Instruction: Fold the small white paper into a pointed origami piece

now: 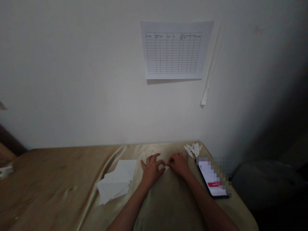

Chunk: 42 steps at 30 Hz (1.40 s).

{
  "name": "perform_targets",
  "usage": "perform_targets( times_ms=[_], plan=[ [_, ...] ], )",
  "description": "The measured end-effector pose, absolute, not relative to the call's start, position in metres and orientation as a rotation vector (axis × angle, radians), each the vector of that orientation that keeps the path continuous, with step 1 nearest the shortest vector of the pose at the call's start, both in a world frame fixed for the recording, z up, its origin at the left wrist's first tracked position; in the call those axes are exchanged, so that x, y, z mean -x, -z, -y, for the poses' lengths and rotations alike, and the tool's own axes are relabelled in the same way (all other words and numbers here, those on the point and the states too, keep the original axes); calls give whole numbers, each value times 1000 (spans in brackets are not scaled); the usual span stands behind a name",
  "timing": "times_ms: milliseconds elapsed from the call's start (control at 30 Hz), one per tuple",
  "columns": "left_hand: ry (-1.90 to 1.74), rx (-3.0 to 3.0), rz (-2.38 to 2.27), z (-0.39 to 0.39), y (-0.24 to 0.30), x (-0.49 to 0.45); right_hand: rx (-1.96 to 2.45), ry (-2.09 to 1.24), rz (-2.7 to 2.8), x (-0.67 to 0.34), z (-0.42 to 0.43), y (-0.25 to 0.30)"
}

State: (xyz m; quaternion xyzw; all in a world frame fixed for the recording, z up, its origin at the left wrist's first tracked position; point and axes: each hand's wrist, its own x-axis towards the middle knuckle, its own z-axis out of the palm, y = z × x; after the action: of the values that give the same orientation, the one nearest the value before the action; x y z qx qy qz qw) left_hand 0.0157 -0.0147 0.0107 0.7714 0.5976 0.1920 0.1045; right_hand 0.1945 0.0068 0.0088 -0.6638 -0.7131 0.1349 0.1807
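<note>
Forearms [132, 206] reach over the cloth-covered tabletop [172, 205]; between left hand [151, 170] and right hand [180, 164] sits a small white paper [166, 168], each grip pinched together on it, apparently folding or tearing. The next move calls for steady control.

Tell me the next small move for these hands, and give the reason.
Probably press the small white paper along its edge with the right hand while the left hand steadies it. Both hands' fingertips meet at that paper, low over the cloth, so a light press looks within easy reach; its exact folds are too small to tell.
</note>
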Motion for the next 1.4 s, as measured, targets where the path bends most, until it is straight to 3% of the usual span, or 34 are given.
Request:
perform_targets(
  times_ms=[500,1400],
  plan=[
    [-525,-2329,-1710,11,-9,-10,1763,-504,2021,-206,-11,-9],
    [-592,-2378,-1642,17,-16,4,1211,-144,2337,-204,6,2]
  ],
)
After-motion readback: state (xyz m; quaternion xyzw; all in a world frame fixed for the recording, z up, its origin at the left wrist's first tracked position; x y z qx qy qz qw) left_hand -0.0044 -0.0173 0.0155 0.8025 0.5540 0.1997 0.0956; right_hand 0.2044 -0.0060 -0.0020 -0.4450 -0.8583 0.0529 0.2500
